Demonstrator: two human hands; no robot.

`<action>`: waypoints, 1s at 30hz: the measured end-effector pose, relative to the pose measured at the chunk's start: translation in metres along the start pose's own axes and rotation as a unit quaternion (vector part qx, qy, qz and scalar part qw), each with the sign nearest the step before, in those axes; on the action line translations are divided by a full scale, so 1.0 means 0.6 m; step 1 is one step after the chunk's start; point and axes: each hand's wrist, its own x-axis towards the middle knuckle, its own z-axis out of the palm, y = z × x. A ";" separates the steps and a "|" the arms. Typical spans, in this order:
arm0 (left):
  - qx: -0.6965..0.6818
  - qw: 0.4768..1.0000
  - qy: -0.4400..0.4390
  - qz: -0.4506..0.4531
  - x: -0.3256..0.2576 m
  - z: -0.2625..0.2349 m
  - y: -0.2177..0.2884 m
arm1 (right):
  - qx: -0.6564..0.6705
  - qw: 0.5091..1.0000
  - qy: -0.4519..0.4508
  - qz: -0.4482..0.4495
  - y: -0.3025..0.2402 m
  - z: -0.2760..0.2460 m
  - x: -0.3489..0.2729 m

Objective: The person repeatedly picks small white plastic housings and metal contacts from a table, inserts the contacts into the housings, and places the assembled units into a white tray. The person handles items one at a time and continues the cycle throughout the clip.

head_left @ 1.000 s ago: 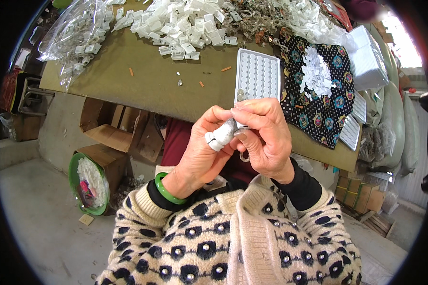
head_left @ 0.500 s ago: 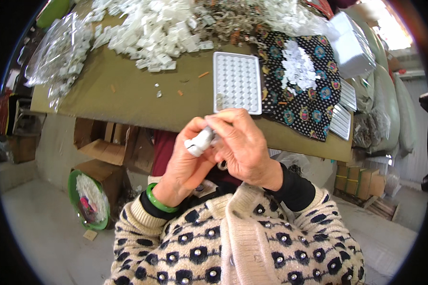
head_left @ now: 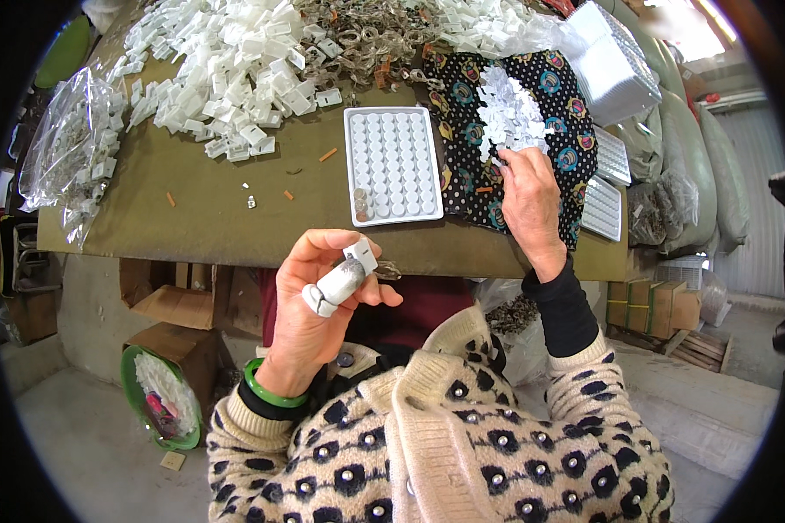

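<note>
My left hand (head_left: pixel 301 301) is raised at the table's near edge, its thumb in a white wrapping (head_left: pixel 336 286) smudged grey. Thumb and index finger pinch a small white square piece (head_left: pixel 360 254). A thin, shiny strand (head_left: pixel 387 271) shows beside the curled fingers; whether it joins the piece is unclear. Farther out on the right, my right hand (head_left: pixel 532 205) has its fingertips drawn together at the lower edge of a pile of small white flat pieces (head_left: pixel 510 113). What lies between those fingertips is hidden. The pile rests on a black dotted cloth (head_left: pixel 462 187) with colourful prints.
Left of the cloth lies a white tray (head_left: pixel 351 161) of round cups, a few coin-like discs in one corner. White plastic pieces (head_left: pixel 235 78) heap at the back, beside tangled shiny strands (head_left: pixel 366 39). A clear bag (head_left: pixel 70 148) sits left; stacked trays (head_left: pixel 615 65) stand right.
My hands have parted. The right moved out to the white pile on the cloth; the left stayed near, now showing the white square piece in its pinch.
</note>
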 end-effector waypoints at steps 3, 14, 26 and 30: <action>0.013 0.999 0.022 -0.021 -0.001 0.000 0.000 | 0.040 0.999 -0.005 0.012 0.006 -0.001 -0.002; 0.027 0.995 0.059 -0.075 -0.015 0.000 0.001 | 0.379 0.893 -0.035 0.239 -0.053 -0.064 0.000; -0.013 0.995 0.071 -0.062 -0.026 0.017 -0.007 | 0.536 0.843 -0.045 0.034 -0.221 -0.048 -0.028; -0.025 0.995 0.067 -0.071 -0.027 0.015 -0.007 | 0.572 0.815 -0.059 0.071 -0.227 -0.046 -0.036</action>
